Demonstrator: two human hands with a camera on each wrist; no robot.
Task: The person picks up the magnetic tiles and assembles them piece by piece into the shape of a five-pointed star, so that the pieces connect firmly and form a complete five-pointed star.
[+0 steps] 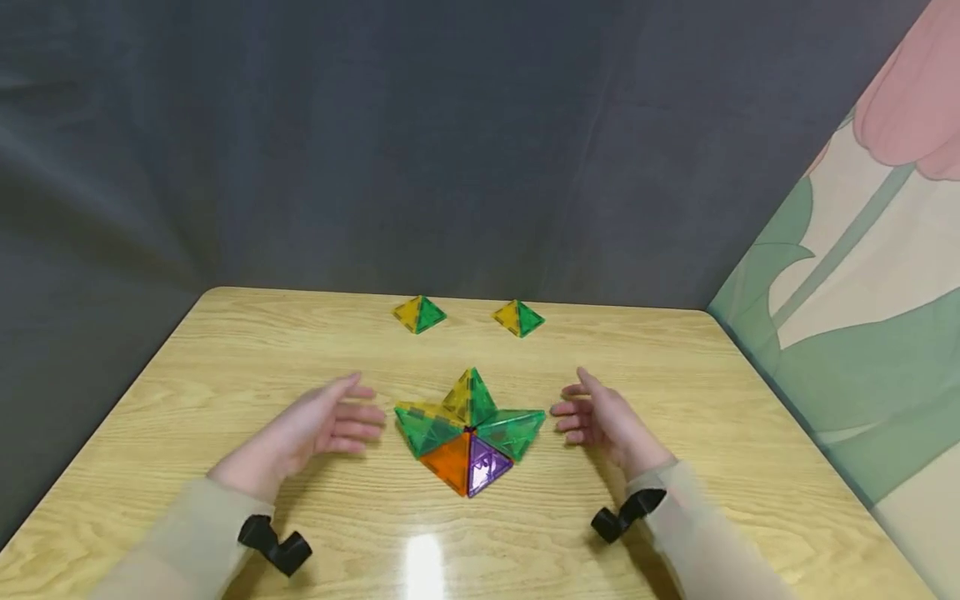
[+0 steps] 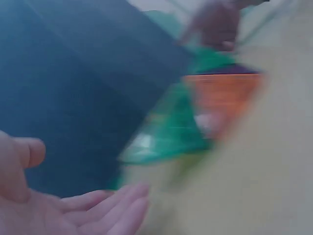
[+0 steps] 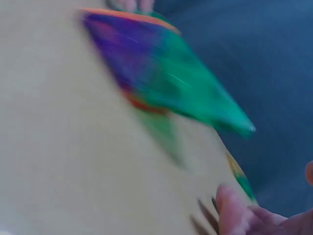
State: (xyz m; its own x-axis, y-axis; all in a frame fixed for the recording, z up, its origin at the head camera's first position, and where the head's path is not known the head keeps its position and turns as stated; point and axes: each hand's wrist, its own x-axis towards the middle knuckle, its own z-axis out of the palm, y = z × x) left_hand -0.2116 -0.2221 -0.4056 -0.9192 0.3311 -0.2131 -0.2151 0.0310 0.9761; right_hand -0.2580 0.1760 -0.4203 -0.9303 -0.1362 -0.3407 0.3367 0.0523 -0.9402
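A star-like cluster of translucent magnetic tiles stands mid-table in the head view: an orange tile (image 1: 448, 462), a purple tile (image 1: 486, 465), a green right point (image 1: 513, 432), a green and yellow left point (image 1: 427, 427) and a yellow and green back point (image 1: 470, 397). My left hand (image 1: 330, 423) is just left of the cluster, fingers extended, apart from it. On the other side my right hand (image 1: 603, 421) hovers close to the green point, fingers loosely bent and holding nothing. Both wrist views are blurred; the green tiles (image 2: 168, 127) appear beyond my left fingers.
Two small yellow and green tile pyramids, a left one (image 1: 419, 314) and a right one (image 1: 518, 318), sit near the table's back edge. A dark curtain (image 1: 450, 150) hangs behind the wooden table (image 1: 360, 533). Flower-patterned fabric (image 1: 862, 333) borders the right side.
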